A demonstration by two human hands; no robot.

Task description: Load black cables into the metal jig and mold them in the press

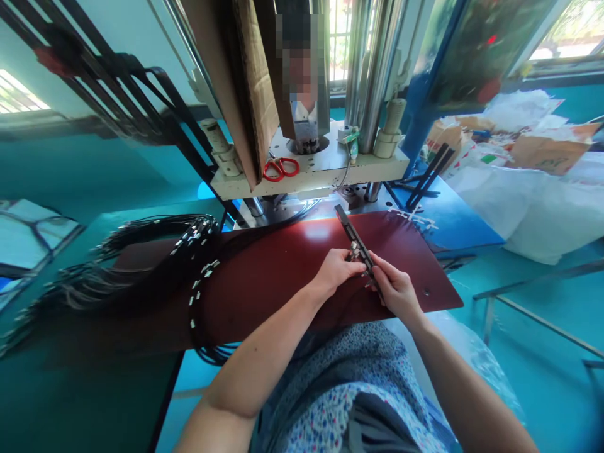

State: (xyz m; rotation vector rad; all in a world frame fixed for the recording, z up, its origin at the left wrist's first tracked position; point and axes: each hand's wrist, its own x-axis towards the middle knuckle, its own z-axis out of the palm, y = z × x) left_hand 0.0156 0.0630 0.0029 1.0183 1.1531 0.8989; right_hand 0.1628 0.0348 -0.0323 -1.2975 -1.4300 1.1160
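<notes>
My right hand [395, 286] is closed round the lower part of a long, dark, narrow bar [348, 223], which tilts up and away over the reddish-brown board [264, 264]. My left hand [333, 272] pinches small silvery connectors [354, 250] against the bar's left side; how many there are is too small to tell. Thin dark cables appear faintly below the hands. Left of them, bundles of black cables [195, 283] with white and silver ends drape across the board.
Behind the board stands a press with a pale plate [311, 170] and steel columns. Red-handled scissors [281, 168] and a cardboard sheet [262, 94] rest on it. Dark bars [428, 176] and white branched plastic pieces [415, 217] lie right. Plastic bags [528, 201] are beyond.
</notes>
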